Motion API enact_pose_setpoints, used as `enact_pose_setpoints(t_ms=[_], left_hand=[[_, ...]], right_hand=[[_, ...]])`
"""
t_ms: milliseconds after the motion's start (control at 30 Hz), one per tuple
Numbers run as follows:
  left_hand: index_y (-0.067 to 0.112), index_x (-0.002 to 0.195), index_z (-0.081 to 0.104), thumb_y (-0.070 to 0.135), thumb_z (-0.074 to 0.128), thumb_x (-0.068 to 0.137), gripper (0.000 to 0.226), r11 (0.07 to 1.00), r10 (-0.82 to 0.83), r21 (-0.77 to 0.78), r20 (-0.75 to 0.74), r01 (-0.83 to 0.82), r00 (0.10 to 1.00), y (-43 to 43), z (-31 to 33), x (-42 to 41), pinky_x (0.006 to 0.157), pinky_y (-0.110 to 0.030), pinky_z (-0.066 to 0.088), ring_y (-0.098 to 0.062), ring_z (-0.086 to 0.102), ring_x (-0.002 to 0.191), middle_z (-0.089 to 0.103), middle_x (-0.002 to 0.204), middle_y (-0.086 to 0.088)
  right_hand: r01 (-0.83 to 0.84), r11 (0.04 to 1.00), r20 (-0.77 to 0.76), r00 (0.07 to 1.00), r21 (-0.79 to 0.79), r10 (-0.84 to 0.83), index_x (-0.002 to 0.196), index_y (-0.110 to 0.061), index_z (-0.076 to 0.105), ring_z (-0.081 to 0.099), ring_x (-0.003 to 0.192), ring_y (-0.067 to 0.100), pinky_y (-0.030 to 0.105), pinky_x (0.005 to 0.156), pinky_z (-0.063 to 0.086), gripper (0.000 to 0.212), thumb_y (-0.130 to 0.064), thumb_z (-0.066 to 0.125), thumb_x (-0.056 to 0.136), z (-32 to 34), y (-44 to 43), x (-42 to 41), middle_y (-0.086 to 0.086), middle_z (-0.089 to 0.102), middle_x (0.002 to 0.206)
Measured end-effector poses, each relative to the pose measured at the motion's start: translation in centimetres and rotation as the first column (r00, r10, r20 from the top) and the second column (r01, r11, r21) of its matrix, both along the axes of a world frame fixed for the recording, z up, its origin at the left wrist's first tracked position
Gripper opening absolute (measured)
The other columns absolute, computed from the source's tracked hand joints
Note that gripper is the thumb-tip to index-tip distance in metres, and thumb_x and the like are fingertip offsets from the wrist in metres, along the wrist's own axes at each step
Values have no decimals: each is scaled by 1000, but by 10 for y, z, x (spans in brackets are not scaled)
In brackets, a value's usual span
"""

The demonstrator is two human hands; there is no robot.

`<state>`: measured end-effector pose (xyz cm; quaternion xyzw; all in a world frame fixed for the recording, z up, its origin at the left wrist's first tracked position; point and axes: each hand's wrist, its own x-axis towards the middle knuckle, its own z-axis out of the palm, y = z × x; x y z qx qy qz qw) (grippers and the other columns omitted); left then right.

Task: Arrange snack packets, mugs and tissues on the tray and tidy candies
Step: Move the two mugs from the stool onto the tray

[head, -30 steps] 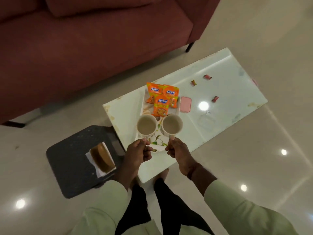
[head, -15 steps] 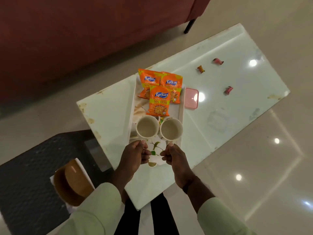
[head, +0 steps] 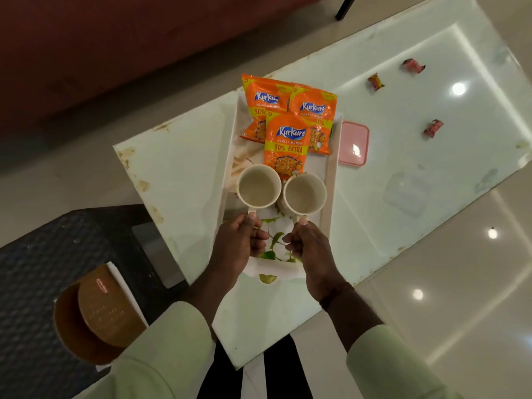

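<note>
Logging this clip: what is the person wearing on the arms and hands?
Pale green long sleeves cover both arms: left sleeve, right sleeve. The left hand and right hand are bare, without gloves. A thin dark band circles the right wrist.

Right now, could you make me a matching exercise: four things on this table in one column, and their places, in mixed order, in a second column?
1 snack packets
2 pink lid
3 candies
4 mugs

A beside the tray, on the table
B handles held by left hand and right hand
C scattered on the table, far from the tray
D overlapping at the tray's far end

Pairs: 1-D, 2-A, 3-C, 4-B
</note>
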<state>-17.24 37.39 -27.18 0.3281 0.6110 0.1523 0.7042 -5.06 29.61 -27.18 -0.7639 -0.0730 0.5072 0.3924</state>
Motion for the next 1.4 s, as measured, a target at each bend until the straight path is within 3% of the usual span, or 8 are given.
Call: enact_pose_setpoints(t_ms=[433,700,833,967,1133,1200,1267,1400], left_hand=[[9,88,64,28,46,100,29,999,39,32,-50,-37,998,-2,6,8,56,-27,53,-15,56,51,66,61,-4],[17,110,59,39,57,93,28,972,-27,220,-250,84,968,-2,13,-3,49,-23,53,-9,59,48,68,64,1],[23,122,48,48,55,90,41,858,-96,404,-482,318,871,-18,34,-23,60,-13,48,-7,62,74,65,87,7],[26,129,45,47,53,91,44,779,-120,461,-555,424,823,-34,60,-50,69,-16,48,-10,59,87,60,103,6],[24,132,46,62,34,89,59,662,-139,505,-643,554,753,-44,94,-97,93,-33,50,-14,52,116,53,131,0],[22,132,48,56,36,93,53,597,-159,515,-675,615,720,-43,103,-120,100,-35,46,-15,50,122,54,133,-1],[22,133,48,46,43,96,45,533,-191,505,-710,679,678,-42,108,-143,105,-31,36,-15,47,127,52,137,-1],[24,140,43,46,41,96,49,399,-299,426,-777,812,555,-34,111,-192,111,-33,15,-14,24,143,36,152,0]], right_hand=[[36,999,-20,999,-36,-36,82,-14,58,55,69,16,30,67,43,30,-29,38,99,3,15,-1,0,68,75],[154,988,29,988,-34,-153,118,-23,52,63,75,16,31,70,51,34,-49,49,96,17,8,-6,1,68,86],[65,995,336,941,-70,-38,129,-34,41,60,94,6,32,82,50,44,-55,49,92,37,-8,-26,-4,58,111],[-70,996,532,842,-57,90,138,-30,36,52,116,17,42,95,50,53,-48,55,92,55,-21,-56,-4,45,129],[-218,976,633,754,-8,174,143,-25,31,40,130,15,28,101,42,61,-43,58,91,73,-34,-101,-3,36,143],[-261,965,626,750,-15,213,146,-23,28,33,139,18,39,107,41,65,-40,59,91,77,-39,-121,-1,30,151],[-307,951,615,745,-27,258,148,-18,26,25,145,22,50,112,35,69,-39,60,91,81,-43,-140,5,24,156],[-442,896,600,705,-45,378,152,-18,19,15,149,19,40,117,23,75,-43,57,91,83,-51,-178,6,16,162]])
